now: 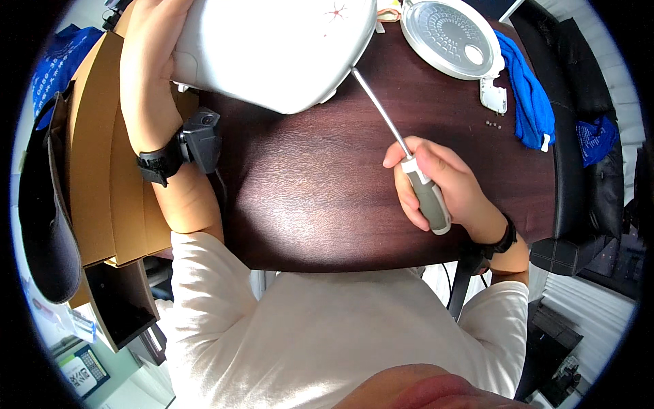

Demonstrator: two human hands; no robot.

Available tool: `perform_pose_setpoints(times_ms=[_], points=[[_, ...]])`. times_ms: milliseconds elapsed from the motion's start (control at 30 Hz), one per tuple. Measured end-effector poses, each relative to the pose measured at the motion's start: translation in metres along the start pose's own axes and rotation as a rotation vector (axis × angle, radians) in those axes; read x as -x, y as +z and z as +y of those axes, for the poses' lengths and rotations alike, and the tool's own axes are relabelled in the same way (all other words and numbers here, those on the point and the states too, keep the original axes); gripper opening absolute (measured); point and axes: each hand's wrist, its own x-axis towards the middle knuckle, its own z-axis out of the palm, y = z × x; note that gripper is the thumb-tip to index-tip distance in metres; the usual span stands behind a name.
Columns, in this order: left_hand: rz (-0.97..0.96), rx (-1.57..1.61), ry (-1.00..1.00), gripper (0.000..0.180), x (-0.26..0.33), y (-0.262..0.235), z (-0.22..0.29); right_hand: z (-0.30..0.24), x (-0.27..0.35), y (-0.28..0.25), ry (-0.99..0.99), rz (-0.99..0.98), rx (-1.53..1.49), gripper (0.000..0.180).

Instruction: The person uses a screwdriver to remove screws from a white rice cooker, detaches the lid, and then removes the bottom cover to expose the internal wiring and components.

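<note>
My right hand (443, 180) is closed around the grey-green and white handle of a screwdriver (388, 123). Its metal shaft points up and left, and the tip meets the lower right edge of a glossy white rounded appliance housing (272, 48), which looks like a rice cooker body. A reddish star-shaped mark shows on that housing. Against the housing's left side lies my left hand (155, 31); the top edge of the view cuts off its fingers, so their grip is hidden.
Right of the housing, a round lid with a silver inner plate (453, 41) lies on the dark wooden table (306, 204). A small white part (493, 95), several tiny screws (493, 125) and a blue cloth (528, 95) are near it. Cardboard (102, 157) stands along the left.
</note>
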Motion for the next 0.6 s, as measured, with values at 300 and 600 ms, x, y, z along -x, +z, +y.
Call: perform_pose_setpoints(times_ms=[300,600], points=[[0.069,-0.093,-0.017,0.036,0.008,0.013,0.015,0.006,-0.001,-0.005,-0.004,-0.128,-0.426,0.039],[0.112,-0.27,-0.011,0.043,0.025,0.034,0.031,0.016,0.015,-0.007,0.07,-0.13,-0.673,0.039]])
